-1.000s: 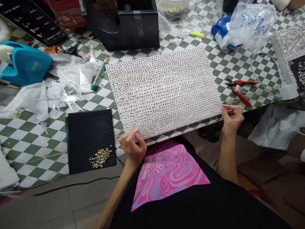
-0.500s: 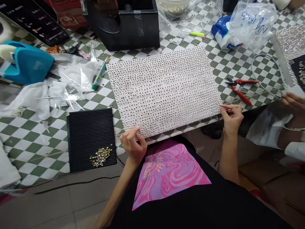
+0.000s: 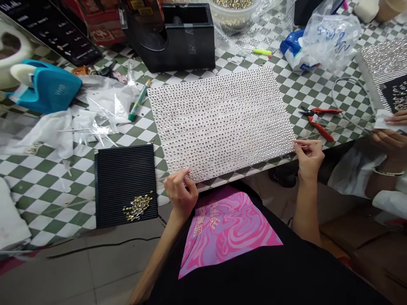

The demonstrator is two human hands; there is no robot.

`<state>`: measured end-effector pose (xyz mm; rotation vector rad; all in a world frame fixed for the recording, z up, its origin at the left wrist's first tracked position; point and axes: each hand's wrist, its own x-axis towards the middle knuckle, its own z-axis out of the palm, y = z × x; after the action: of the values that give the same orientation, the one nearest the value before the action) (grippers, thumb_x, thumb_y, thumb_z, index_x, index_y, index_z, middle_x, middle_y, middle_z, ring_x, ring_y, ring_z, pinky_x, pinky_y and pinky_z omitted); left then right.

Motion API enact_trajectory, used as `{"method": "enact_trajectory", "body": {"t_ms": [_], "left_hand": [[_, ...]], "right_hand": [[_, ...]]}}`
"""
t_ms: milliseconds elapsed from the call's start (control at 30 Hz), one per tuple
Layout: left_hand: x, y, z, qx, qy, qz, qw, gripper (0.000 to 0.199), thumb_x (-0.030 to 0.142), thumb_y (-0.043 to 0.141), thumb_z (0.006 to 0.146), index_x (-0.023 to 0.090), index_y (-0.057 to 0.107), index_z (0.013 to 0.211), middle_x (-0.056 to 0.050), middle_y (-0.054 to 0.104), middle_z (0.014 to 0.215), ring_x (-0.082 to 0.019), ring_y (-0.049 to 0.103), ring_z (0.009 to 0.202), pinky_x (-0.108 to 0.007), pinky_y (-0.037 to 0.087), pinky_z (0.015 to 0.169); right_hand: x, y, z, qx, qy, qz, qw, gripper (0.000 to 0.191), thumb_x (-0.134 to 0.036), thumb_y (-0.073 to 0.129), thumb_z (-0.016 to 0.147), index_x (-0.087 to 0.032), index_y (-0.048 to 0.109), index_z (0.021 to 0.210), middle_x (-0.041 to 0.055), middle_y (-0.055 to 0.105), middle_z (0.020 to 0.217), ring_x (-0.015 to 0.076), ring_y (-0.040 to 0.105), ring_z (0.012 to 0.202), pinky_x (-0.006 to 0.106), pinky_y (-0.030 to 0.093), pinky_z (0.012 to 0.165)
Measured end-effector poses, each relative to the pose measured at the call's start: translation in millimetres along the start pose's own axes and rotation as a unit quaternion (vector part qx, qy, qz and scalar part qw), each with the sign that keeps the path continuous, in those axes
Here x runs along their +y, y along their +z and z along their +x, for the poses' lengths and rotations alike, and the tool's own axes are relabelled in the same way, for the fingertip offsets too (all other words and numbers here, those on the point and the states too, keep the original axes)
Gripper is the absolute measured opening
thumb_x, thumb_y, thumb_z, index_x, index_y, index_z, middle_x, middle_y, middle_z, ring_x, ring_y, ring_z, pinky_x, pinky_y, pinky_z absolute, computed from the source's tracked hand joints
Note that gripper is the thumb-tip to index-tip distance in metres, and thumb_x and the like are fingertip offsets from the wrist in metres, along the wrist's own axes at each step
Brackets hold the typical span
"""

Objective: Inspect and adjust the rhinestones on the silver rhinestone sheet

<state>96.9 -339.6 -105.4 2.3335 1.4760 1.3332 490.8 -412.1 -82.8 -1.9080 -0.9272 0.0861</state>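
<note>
A white sheet point(image 3: 222, 127) covered with rows of small shiny stones lies on the checkered table. My left hand point(image 3: 182, 190) pinches its near left corner, fingers curled. At the near right corner, my right hand point(image 3: 308, 156) grips the edge between thumb and fingers. Left of the sheet is a black ribbed tray point(image 3: 125, 169) with a small heap of gold and clear stones point(image 3: 137, 207) near its front edge. Red-handled pliers point(image 3: 319, 120) lie open to the right of the sheet.
A teal tape dispenser point(image 3: 52, 89), clear plastic wrappers point(image 3: 110, 101) and a green pen point(image 3: 139, 101) are at the left. Behind stand a black holder point(image 3: 190, 46) and a tub of stones point(image 3: 233, 10). Another person's hands point(image 3: 389, 135) hold something white at the right.
The view has shifted slightly, so the tabletop objects at left appear further right. Both my hands keep their hold on the sheet's corners. The other person's second hand has come into view.
</note>
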Motion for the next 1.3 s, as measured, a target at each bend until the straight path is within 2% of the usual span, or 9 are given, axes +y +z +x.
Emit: {"method": "enact_trajectory", "body": {"t_ms": [333,600,800,1033,1300], "left_hand": [[2,-1.1,4,0.004,0.041,0.014,0.999,0.036,0.004,0.053,0.089,0.02,0.061,0.12,-0.006,0.074,0.094,-0.019,0.067,0.084,-0.035,0.045,0.082],[-1,1.0,-1,-0.002,0.007,0.005,1.0,0.028,0.008,0.055,0.09,0.02,0.064,0.114,-0.006,0.075,0.091,-0.019,0.069,0.082,-0.036,0.047,0.082],[1,-0.1,2,-0.007,0.013,0.008,1.0,0.029,0.008,0.054,0.09,0.021,0.063,0.113,-0.005,0.075,0.091,-0.019,0.068,0.081,-0.036,0.046,0.082],[5,-2.0,9,-0.006,0.052,0.011,0.999,0.038,0.002,0.053,0.089,0.02,0.06,0.121,-0.005,0.073,0.093,-0.02,0.066,0.083,-0.035,0.045,0.082],[4,-1.2,7,-0.002,0.04,-0.007,0.999,0.037,0.001,0.054,0.089,0.02,0.061,0.12,-0.005,0.073,0.095,-0.02,0.065,0.083,-0.035,0.044,0.084]], "right_hand": [[2,0,1,0.012,-0.002,0.024,1.0,0.024,-0.037,0.079,0.077,-0.019,0.08,0.093,0.0024,0.056,0.091,0.0127,0.054,0.081,0.03,0.049,0.078],[5,1,1,0.003,-0.001,0.001,1.0,0.03,-0.045,0.076,0.079,-0.019,0.079,0.095,0.0035,0.057,0.093,0.0151,0.056,0.085,0.032,0.05,0.079],[2,0,0,-0.012,-0.013,-0.019,1.0,0.027,-0.043,0.075,0.081,-0.019,0.079,0.093,0.0036,0.057,0.091,0.0158,0.055,0.086,0.033,0.049,0.08],[-5,-4,-1,-0.026,-0.025,-0.032,0.999,0.025,-0.041,0.074,0.081,-0.02,0.079,0.095,0.0036,0.055,0.091,0.0164,0.054,0.086,0.035,0.051,0.084],[-10,-7,-2,-0.027,-0.057,-0.072,0.995,0.024,-0.041,0.072,0.086,-0.021,0.079,0.096,0.0052,0.056,0.092,0.018,0.054,0.089,0.035,0.051,0.081]]}}
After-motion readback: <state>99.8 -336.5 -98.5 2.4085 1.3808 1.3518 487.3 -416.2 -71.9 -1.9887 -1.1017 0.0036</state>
